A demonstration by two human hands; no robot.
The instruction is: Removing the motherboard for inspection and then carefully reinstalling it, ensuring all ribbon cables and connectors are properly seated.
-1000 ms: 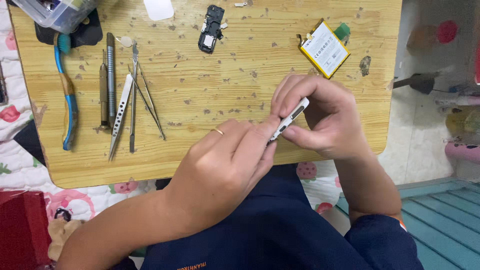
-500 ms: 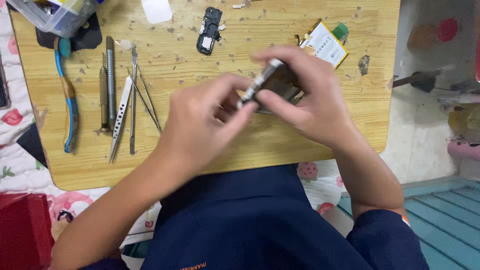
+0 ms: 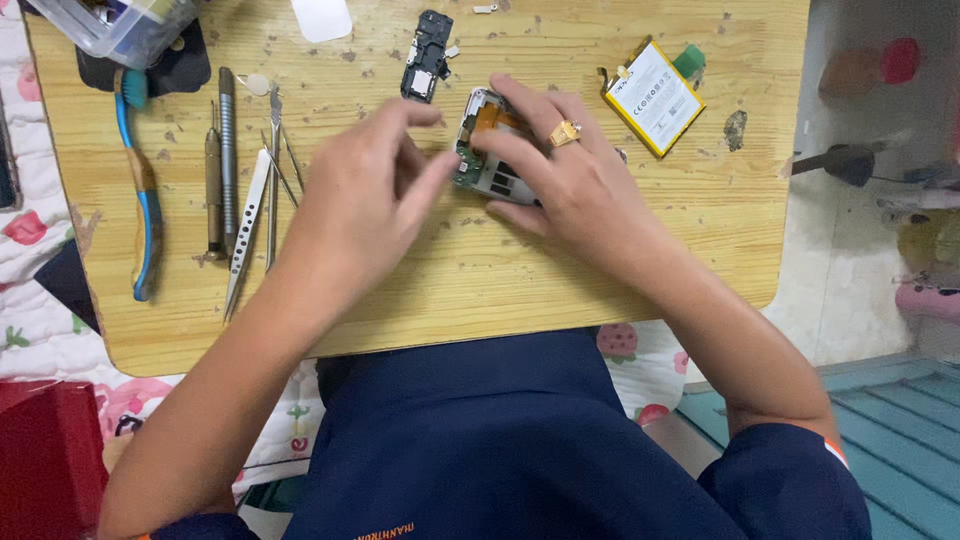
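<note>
An opened phone body point(image 3: 482, 150) with exposed circuit parts lies flat on the wooden board point(image 3: 480, 290). My right hand point(image 3: 565, 175), wearing a gold ring, rests over its right side and holds it down. My left hand point(image 3: 365, 200) hovers just left of it, fingers apart and blurred, the fingertips near the phone's left edge. A small black phone part point(image 3: 425, 55) lies just above the phone.
A yellow-edged flat battery point(image 3: 652, 95) lies at the upper right. Tweezers point(image 3: 250, 225), a metal screwdriver point(image 3: 227, 150) and a blue-handled brush point(image 3: 140, 190) lie at the left. A clear plastic box point(image 3: 120, 25) sits at the top left corner.
The phone body went from being held up edge-on between both hands to lying flat on the board. Both hands moved up the board; my left hand has let go.
</note>
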